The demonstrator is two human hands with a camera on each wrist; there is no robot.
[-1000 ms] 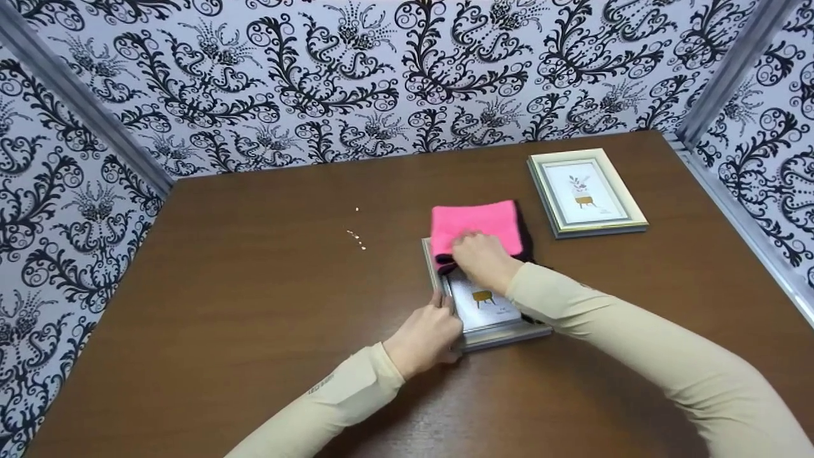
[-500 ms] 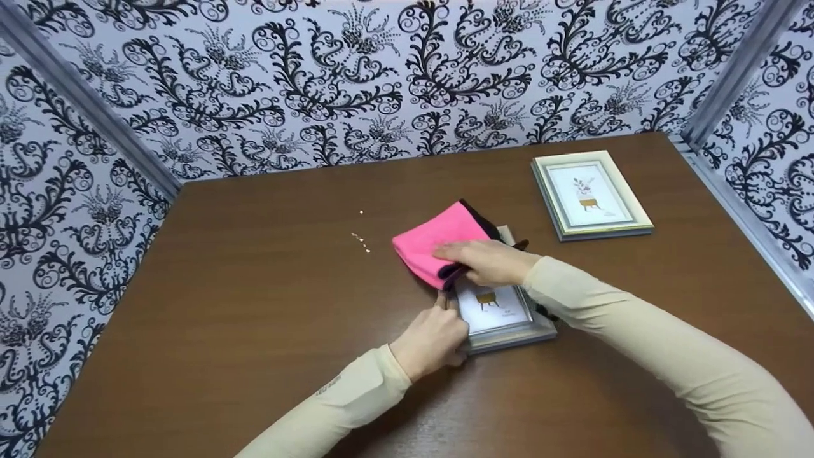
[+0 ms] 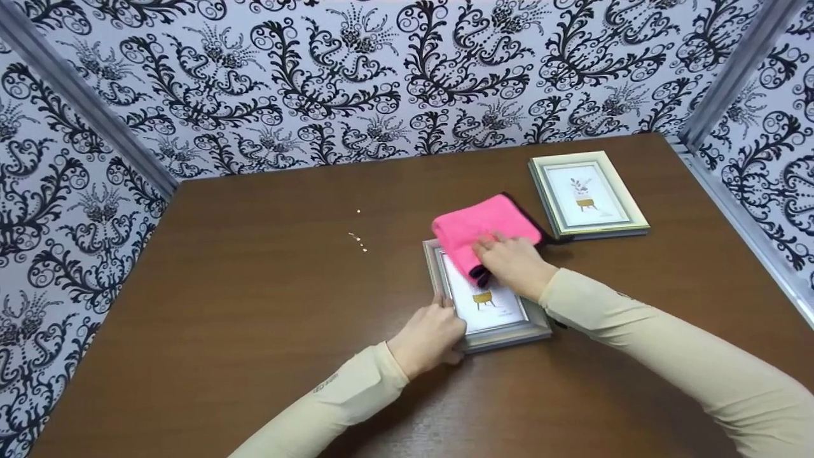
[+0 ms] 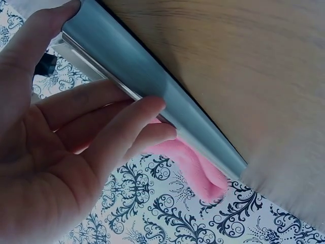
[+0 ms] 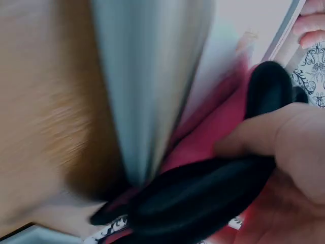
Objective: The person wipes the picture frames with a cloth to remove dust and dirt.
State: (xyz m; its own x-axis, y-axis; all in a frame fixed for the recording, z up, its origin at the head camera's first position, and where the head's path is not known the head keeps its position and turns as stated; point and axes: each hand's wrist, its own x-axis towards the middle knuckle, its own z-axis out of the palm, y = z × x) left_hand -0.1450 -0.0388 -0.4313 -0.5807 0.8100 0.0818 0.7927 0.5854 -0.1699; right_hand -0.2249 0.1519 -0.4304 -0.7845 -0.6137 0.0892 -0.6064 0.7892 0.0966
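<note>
A picture frame (image 3: 502, 334) with a silvery border and a drawing of a brown pot on legs lies flat on the wooden table. My left hand (image 3: 427, 334) holds it at the near left corner, thumb and fingers on its sides; the left wrist view shows these fingers against the frame's edge (image 4: 137, 71). Folded pink cloth (image 3: 467, 226) with dark edging covers the upper part of the frame. My right hand (image 3: 516, 264) grips the cloth and presses it on the glass. In the right wrist view the thumb lies over the cloth's black edging (image 5: 203, 193).
A second picture frame (image 3: 629, 200), pale gold, lies at the back right of the table (image 3: 254, 286). Several small white specks (image 3: 358, 240) are on the wood left of the cloth. Patterned walls (image 3: 343, 70) enclose the back and sides.
My right hand and the pink cloth swung left over the frame's left edge, turning, then came back right toward the frame's right side. My left hand stays at the frame's corner.
</note>
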